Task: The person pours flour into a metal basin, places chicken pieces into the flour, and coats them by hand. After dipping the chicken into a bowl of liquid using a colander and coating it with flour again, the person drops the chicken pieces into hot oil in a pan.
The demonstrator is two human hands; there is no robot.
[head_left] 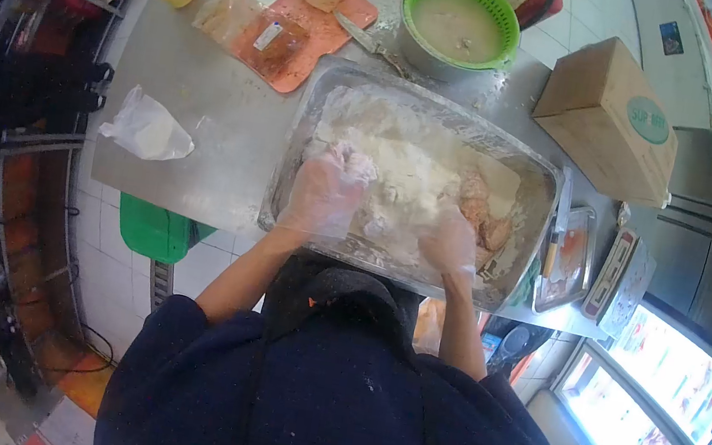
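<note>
Inside the tray (pixel 537 217), whose walls likely contain the powder (pixel 401 167), we hold our left hand (pixel 328 195) and, beside meat (pixel 478 206), right hand (pixel 448 239); pinching or spread, we cannot tell.

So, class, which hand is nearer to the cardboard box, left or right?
Right. The right hand is over the half of the metal tray towards the cardboard box; the left hand is over the other half.

We look forward and steeply down from head height, in one wide, round-edged view, with the metal tray (pixel 540 206) near its middle and the dark shirt (pixel 338 404) closest, below.
</note>
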